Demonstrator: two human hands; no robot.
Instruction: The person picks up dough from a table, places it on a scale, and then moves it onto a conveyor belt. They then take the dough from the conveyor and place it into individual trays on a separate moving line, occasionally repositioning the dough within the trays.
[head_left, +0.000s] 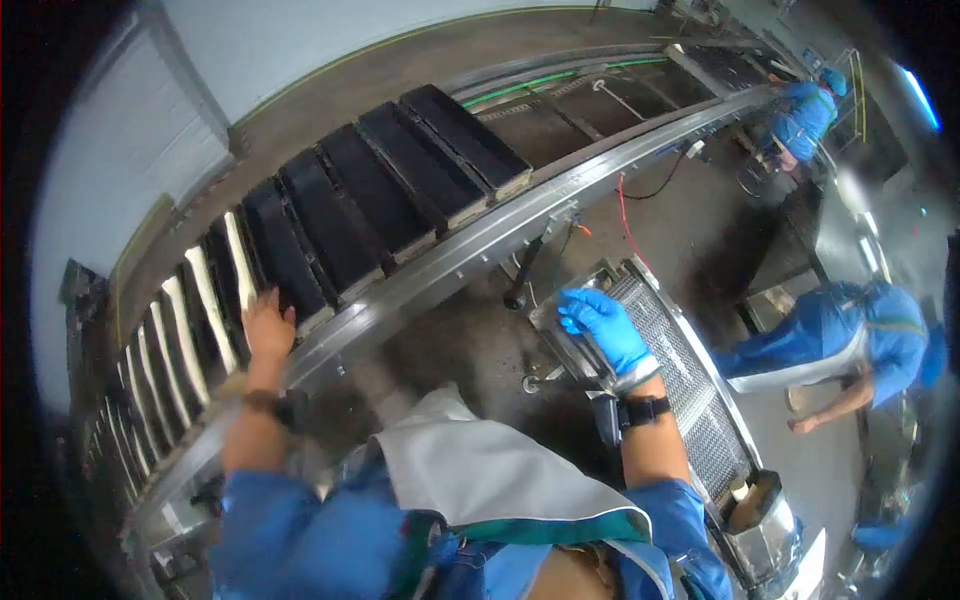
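My left hand, ungloved, is at the lower end of a long pale dough-like strip in a dark tray on the conveyor. Its fingers look apart and touch or hover over the strip's end; the exact contact is unclear. In a blue glove, my right hand is held above a metal mesh ramp, fingers curled inward with nothing visible in them. More pale strips lie in the trays to the left. Dark trays without strips stand side by side to the right of my left hand.
The conveyor's metal rail runs diagonally in front of me. A person in blue bends over at the right; another person stands by the far end of the line. At the ramp's lower end is a metal box.
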